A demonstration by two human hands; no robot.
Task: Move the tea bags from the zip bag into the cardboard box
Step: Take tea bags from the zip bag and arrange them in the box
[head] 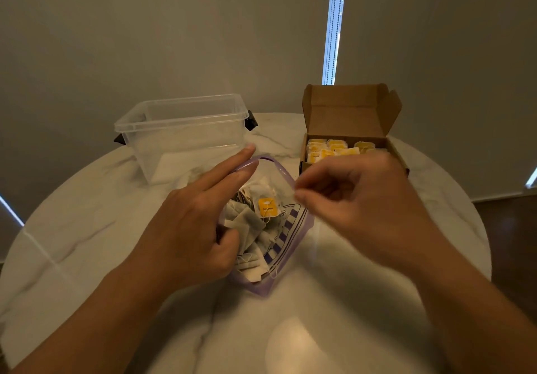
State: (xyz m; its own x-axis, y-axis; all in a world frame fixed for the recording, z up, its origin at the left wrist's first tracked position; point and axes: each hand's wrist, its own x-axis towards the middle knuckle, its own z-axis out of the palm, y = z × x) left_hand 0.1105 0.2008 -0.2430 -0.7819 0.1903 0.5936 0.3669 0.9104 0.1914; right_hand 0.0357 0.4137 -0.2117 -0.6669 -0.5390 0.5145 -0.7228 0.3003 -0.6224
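lying near the middle of the round marble table (87,228), the zip bag (293,228) is gaping open toward the far side, with the tea bags (250,222) heaped inside and one yellow tag (267,206) showing on top. the left hand (186,228) is holding the bag's left side, two straight fingers (229,167) lying together along the purple rim and the thumb curling onto the plastic. the right hand (363,199) is hovering at the right rim, fingers curled, thumb and forefinger nearly meeting; through the blur i cannot tell if they are pinching anything. the cardboard box (345,112) is sitting open at far right, already holding yellow-tagged bags, a clear plastic tub (180,129) at far left.
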